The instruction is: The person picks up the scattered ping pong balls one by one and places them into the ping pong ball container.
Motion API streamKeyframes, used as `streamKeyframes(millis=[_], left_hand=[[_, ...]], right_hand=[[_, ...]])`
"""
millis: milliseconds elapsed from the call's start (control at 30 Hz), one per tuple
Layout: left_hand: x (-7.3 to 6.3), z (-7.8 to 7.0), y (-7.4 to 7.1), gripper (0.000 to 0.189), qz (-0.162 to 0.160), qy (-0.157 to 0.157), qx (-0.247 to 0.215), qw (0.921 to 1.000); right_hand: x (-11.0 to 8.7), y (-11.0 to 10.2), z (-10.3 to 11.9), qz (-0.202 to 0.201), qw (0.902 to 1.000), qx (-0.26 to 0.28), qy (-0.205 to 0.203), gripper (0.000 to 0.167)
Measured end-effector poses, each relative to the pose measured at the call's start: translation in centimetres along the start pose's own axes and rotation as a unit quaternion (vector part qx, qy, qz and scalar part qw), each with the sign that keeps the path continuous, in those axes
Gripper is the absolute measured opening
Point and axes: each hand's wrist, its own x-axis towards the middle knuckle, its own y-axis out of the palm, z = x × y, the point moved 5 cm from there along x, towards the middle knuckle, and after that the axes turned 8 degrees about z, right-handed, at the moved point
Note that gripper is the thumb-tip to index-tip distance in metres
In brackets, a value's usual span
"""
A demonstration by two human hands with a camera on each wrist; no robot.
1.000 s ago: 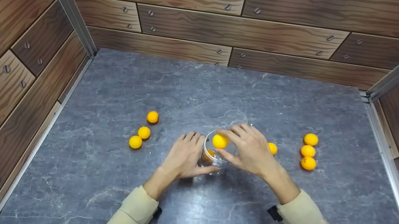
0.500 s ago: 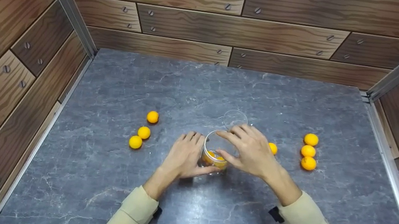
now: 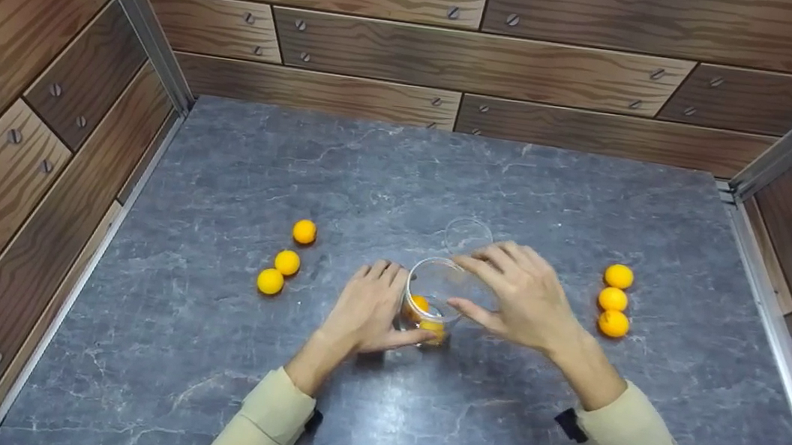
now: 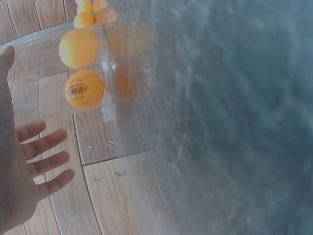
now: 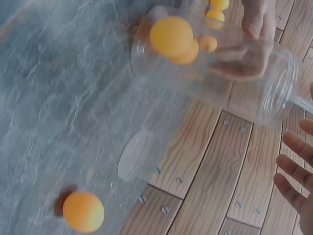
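My left hand (image 3: 372,309) grips the side of an upright clear jar (image 3: 435,288), thumb across its near side and fingers behind. Inside, near the bottom, lie two orange ping-pong balls, an upper one (image 3: 419,306) and a lower one (image 3: 432,330); the left wrist view shows print on one ball (image 4: 85,89). At the jar's right rim hovers my right hand (image 3: 523,298), its fingers apart with nothing between them. A loose orange ball (image 5: 83,211) on the table shows in the right wrist view; the right hand hides it in the head view.
A clear round lid (image 3: 468,236) lies just behind the jar. Three orange balls (image 3: 287,263) stand in a slanted line on the left, and three more (image 3: 613,300) in a row on the right. Wood-patterned walls (image 3: 417,51) enclose the grey table (image 3: 342,170).
The right hand has let a ball drop into the jar, where it lies beside the first, and has shifted right and slightly opened. The left hand stays on the jar.
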Motion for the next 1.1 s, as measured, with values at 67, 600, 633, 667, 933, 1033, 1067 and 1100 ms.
streamKeyframes(millis=[67, 600, 633, 667, 933, 1033, 1067, 1100], left_hand=[[0.0, 0.0, 0.0, 0.098, -0.001, 0.001, -0.003, 1.0], [0.0, 0.0, 0.0, 0.098, 0.001, -0.003, -0.02, 0.9998], [0.0, 0.0, 0.0, 0.098, 0.001, -0.004, -0.02, 0.9998], [0.0, 0.1, 0.0, 0.098, 0.002, -0.004, -0.021, 0.9998], [0.0, 0.0, -0.1, 0.098, 0.001, -0.004, -0.023, 0.9997], [-0.1, 0.0, -0.2, 0.097, 0.001, -0.005, -0.022, 0.9997], [-0.1, 0.0, -0.2, 0.097, 0.0, -0.005, -0.021, 0.9998], [-0.1, 0.0, -0.2, 0.097, -0.001, -0.005, -0.019, 0.9998]], right_hand=[[-0.3, -0.4, -0.4, -0.001, 1.0, -0.001, 0.007, 0.054], [-3.5, -0.9, -2.8, 0.018, 0.9984, -0.007, 0.053, 0.061], [-3.6, -0.9, -3.0, 0.018, 0.9983, -0.008, 0.056, 0.061], [-3.8, -0.8, -3.2, 0.017, 0.9982, -0.008, 0.058, 0.061], [-5.2, -0.1, -4.9, 0.04, 0.9942, 0.012, 0.099, 0.066], [-5.7, 0.3, -5.3, 0.029, 0.994, 0.017, 0.104, 0.068], [-6.0, 0.4, -5.5, 0.028, 0.9937, 0.018, 0.107, 0.068], [-6.1, 0.5, -5.7, 0.027, 0.9934, 0.018, 0.11, 0.068]])
